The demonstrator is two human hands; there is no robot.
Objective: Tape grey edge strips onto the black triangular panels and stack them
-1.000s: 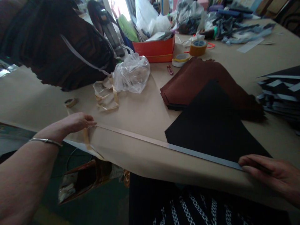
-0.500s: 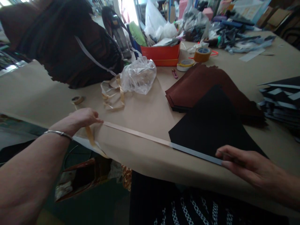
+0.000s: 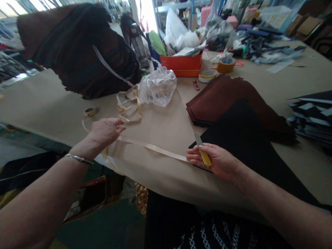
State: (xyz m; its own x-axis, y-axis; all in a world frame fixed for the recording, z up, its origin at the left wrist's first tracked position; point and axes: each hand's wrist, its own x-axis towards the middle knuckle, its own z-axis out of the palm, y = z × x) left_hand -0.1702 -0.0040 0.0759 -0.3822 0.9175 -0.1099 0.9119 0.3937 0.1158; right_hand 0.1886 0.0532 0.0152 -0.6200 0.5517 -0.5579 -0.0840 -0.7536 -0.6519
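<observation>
My left hand (image 3: 107, 130) is at the left, palm down, its fingers bunched at the end of a narrow beige strip of tape (image 3: 155, 148). The fingertips partly hide that end. The strip runs slightly slack to the right, along the table's front edge. My right hand (image 3: 223, 160) is turned palm up with a yellow utility knife (image 3: 206, 157) held under the thumb, its blade pointing away from me. The right fingers cover the strip's far part and reach over the left corner of a black sheet (image 3: 241, 135).
Brown sheets (image 3: 223, 93) lie stacked behind the black one. A tape roll (image 3: 90, 111), a clear plastic bag (image 3: 158, 86) and a large dark bundle (image 3: 77, 52) stand left. Farther back are a red box (image 3: 181, 65) and more tape rolls (image 3: 225, 64). Dark pieces (image 3: 311, 114) are piled right.
My right hand has moved left along the strip from its right end and turned palm up, showing the knife. My left hand has shifted slightly right. The strip has gone from taut to slack.
</observation>
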